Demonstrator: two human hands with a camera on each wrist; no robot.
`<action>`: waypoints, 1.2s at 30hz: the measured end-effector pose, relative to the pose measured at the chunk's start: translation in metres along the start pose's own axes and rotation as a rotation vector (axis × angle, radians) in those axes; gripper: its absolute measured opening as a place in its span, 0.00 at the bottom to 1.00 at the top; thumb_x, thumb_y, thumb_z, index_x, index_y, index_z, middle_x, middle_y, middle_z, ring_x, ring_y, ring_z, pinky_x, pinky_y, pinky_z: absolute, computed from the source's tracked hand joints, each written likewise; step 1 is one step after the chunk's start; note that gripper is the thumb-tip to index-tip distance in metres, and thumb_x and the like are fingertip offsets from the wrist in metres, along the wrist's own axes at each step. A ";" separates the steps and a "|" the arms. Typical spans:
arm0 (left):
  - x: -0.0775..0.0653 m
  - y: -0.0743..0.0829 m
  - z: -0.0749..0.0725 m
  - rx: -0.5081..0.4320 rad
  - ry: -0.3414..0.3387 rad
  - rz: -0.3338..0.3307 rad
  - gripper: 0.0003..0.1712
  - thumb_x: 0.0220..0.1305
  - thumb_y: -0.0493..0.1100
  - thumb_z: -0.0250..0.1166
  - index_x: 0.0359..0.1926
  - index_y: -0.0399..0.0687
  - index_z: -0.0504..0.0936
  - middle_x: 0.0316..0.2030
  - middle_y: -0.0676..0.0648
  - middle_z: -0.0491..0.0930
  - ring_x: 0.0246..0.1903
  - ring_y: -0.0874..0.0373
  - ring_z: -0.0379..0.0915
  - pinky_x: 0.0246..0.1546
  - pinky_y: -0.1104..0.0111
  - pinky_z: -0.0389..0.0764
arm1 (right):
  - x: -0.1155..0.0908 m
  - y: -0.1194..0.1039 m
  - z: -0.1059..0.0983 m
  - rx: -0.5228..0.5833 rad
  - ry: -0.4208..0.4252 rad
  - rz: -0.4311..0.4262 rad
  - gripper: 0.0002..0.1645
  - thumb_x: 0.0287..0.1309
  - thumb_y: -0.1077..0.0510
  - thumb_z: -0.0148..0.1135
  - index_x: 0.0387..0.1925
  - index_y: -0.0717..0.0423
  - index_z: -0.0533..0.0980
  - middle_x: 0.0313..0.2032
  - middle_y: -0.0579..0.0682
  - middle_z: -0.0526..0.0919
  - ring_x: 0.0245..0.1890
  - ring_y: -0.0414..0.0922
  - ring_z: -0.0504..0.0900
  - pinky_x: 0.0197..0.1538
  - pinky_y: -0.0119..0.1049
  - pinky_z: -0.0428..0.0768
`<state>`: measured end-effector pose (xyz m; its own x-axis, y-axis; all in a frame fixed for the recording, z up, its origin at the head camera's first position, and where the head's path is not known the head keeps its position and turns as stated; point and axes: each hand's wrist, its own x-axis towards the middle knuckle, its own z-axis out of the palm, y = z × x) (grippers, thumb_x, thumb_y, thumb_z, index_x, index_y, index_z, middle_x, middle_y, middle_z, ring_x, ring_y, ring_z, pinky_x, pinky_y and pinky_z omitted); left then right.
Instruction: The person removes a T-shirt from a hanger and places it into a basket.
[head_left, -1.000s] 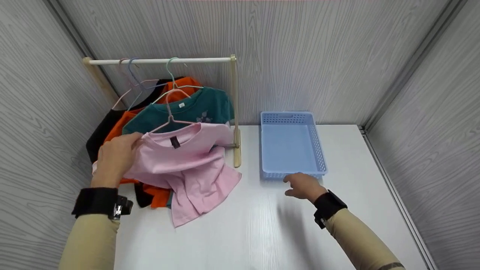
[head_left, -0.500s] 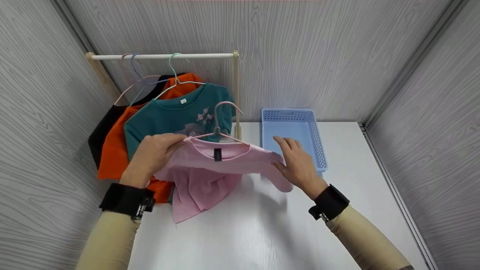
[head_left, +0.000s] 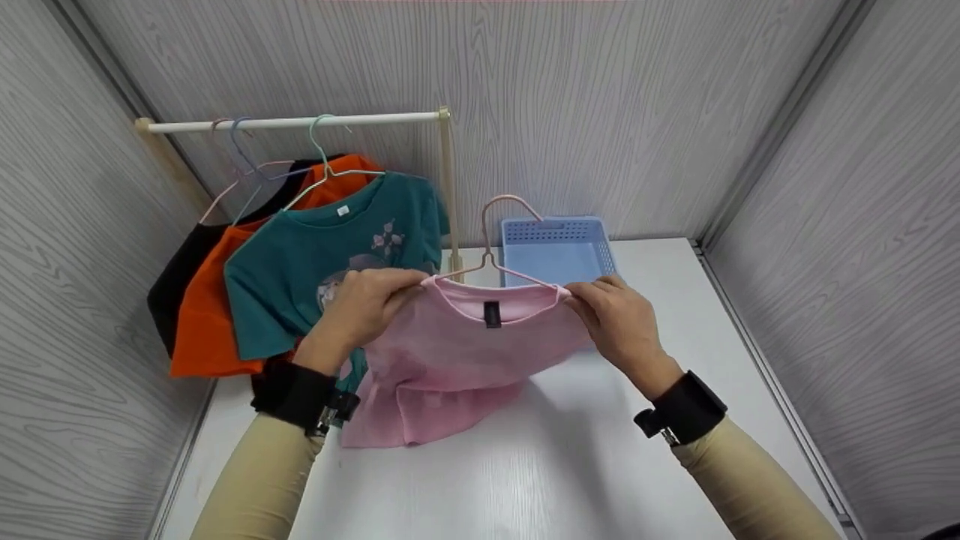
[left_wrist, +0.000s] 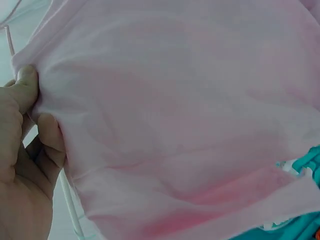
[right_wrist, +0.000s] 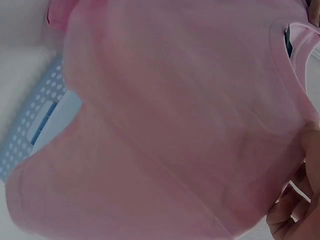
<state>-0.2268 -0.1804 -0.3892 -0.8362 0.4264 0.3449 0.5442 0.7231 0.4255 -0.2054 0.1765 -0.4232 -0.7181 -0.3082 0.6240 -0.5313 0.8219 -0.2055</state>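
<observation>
A pink shirt [head_left: 480, 352] hangs between my two hands, a pink hanger [head_left: 487, 259] inside its neckline with the hook pointing up. My left hand [head_left: 367, 304] pinches the shirt at the left end of the collar, with the hanger arm running in there. At the collar's right end, my right hand [head_left: 622, 322] pinches the fabric the same way. A dark label [head_left: 492, 314] shows at the back of the neck. Smooth pink cloth fills most of both wrist views, with the left thumb [left_wrist: 27, 82] pressed on its edge. The lower part drapes toward the white table [head_left: 480, 495].
On the left stands a rack with a white rail [head_left: 375, 120]. From it hang a teal shirt [head_left: 300, 247], an orange shirt [head_left: 210, 330] and a black one [head_left: 176, 289]. A blue basket [head_left: 555, 259] sits behind the pink shirt, near the back wall.
My left hand has carried the pink shirt and hanger rightward, away from the rack. My right hand has come up from beside the basket and taken hold of the shirt's right collar end.
</observation>
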 end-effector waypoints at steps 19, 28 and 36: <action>0.040 0.048 0.043 -0.042 -0.138 -0.002 0.14 0.71 0.49 0.56 0.47 0.52 0.84 0.34 0.50 0.86 0.32 0.57 0.79 0.41 0.65 0.83 | -0.016 0.018 0.015 0.056 -0.087 0.106 0.07 0.56 0.55 0.69 0.36 0.51 0.87 0.32 0.50 0.89 0.32 0.49 0.86 0.35 0.47 0.83; 0.015 0.021 0.035 -0.124 -0.123 -0.020 0.11 0.72 0.46 0.55 0.47 0.53 0.82 0.35 0.50 0.84 0.34 0.58 0.78 0.44 0.65 0.84 | -0.031 0.042 0.011 -0.017 -0.119 0.070 0.04 0.53 0.56 0.71 0.33 0.48 0.87 0.28 0.48 0.87 0.29 0.49 0.83 0.30 0.45 0.81; -0.008 0.008 0.027 -0.139 -0.160 -0.074 0.12 0.72 0.43 0.55 0.50 0.52 0.83 0.42 0.50 0.86 0.38 0.57 0.79 0.49 0.60 0.83 | -0.034 0.062 0.025 -0.004 -0.188 0.087 0.05 0.54 0.58 0.70 0.35 0.53 0.86 0.30 0.51 0.88 0.31 0.50 0.86 0.34 0.46 0.83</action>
<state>-0.2182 -0.1636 -0.4111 -0.8682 0.4641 0.1757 0.4760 0.6786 0.5594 -0.2249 0.2256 -0.4762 -0.8327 -0.3192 0.4524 -0.4617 0.8512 -0.2494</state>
